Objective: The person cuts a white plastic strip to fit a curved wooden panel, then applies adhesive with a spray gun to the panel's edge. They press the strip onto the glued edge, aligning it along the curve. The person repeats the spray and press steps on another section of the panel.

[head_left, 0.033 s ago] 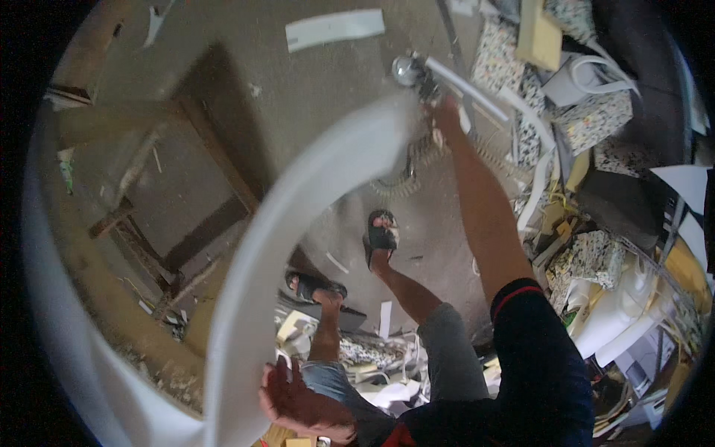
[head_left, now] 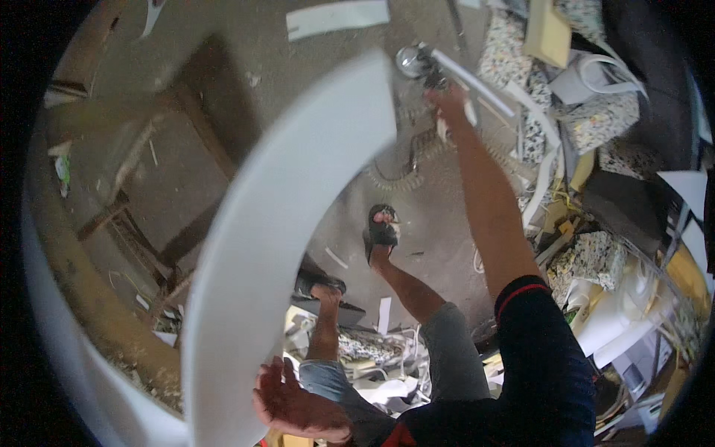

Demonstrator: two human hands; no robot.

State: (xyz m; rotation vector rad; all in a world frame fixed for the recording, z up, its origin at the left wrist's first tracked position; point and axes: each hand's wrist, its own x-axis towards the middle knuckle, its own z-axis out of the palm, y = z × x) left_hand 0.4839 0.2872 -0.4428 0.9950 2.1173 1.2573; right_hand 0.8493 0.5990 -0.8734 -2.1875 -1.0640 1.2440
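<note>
A long curved white foam-like strip (head_left: 275, 201) arcs from beside my left side toward the far middle, its broad face turned up. My left hand (head_left: 298, 406) lies at its near inner edge, palm up with fingers loosely apart; whether it bears on the strip I cannot tell. My right hand (head_left: 449, 104) reaches far forward, closed around what looks like a spray gun (head_left: 432, 72) with a round metal cup (head_left: 411, 62). A coiled hose (head_left: 398, 179) hangs below that hand. The strip's far end is left of the gun, apart from it.
A wooden frame (head_left: 205, 130) stands on the left. Speckled foam blocks (head_left: 596, 123), a white bucket-like container (head_left: 572, 80) and scraps are heaped on the right. A flat white piece (head_left: 339, 18) lies on the floor (head_left: 313, 74) ahead. More offcuts (head_left: 383, 357) lie behind my feet.
The white strip has turned to show more of its broad face, and its far end has moved away from the spray gun. My right hand has shifted slightly; my left hand has barely moved.
</note>
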